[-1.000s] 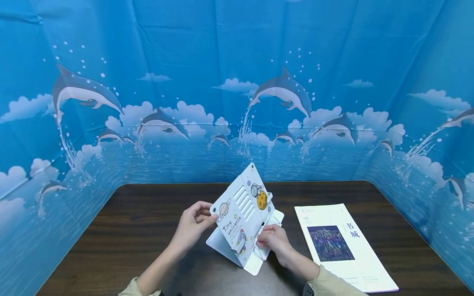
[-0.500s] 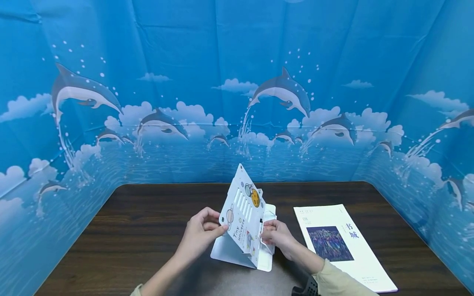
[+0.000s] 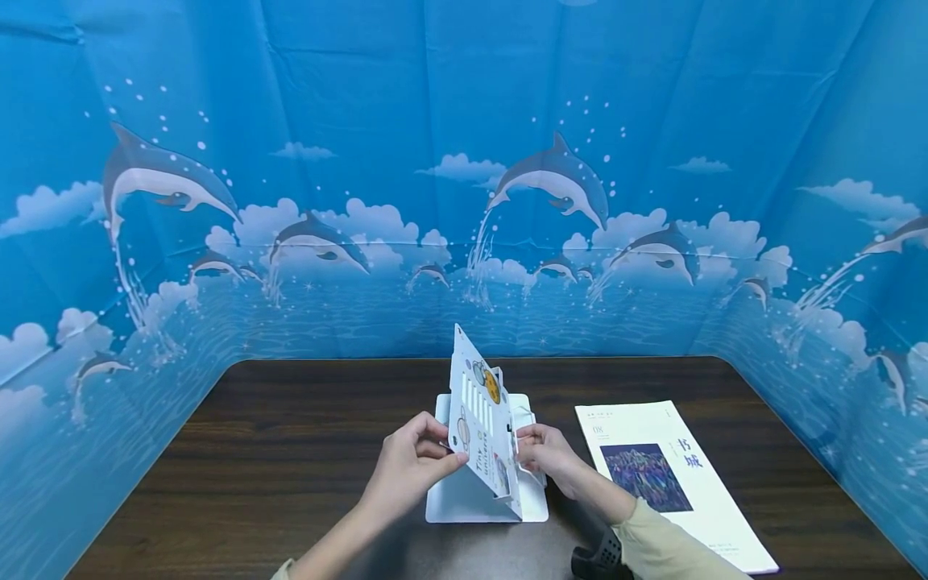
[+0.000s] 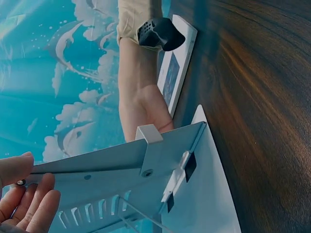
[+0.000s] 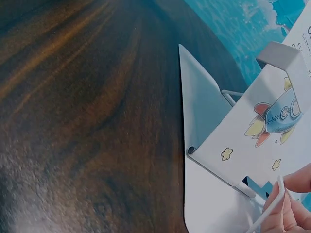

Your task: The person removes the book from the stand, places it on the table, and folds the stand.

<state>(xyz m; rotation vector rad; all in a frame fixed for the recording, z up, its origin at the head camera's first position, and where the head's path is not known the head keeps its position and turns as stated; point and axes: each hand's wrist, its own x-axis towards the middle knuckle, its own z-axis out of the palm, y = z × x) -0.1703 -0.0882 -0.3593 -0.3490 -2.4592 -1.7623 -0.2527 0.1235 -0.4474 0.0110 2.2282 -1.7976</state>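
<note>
On the bench [image 3: 290, 451], standing upright just left of the book [image 3: 718, 515]: the stand [image 3: 493, 451]. Pinching its tilted panel [image 3: 471, 443] near a corner with fingers [image 4: 43, 188] of the left hand [image 3: 415, 463]; gripping its wire [image 5: 267, 212] low down with those of the right hand [image 3: 553, 459]

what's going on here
A person has both hands on a white stand on the dark table. The left hand pinches a corner of the printed panel, which is tilted up from the base plate; the right hand grips a white wire piece near the panel's lower edge. A book lies to the right, touched by neither hand.
</note>
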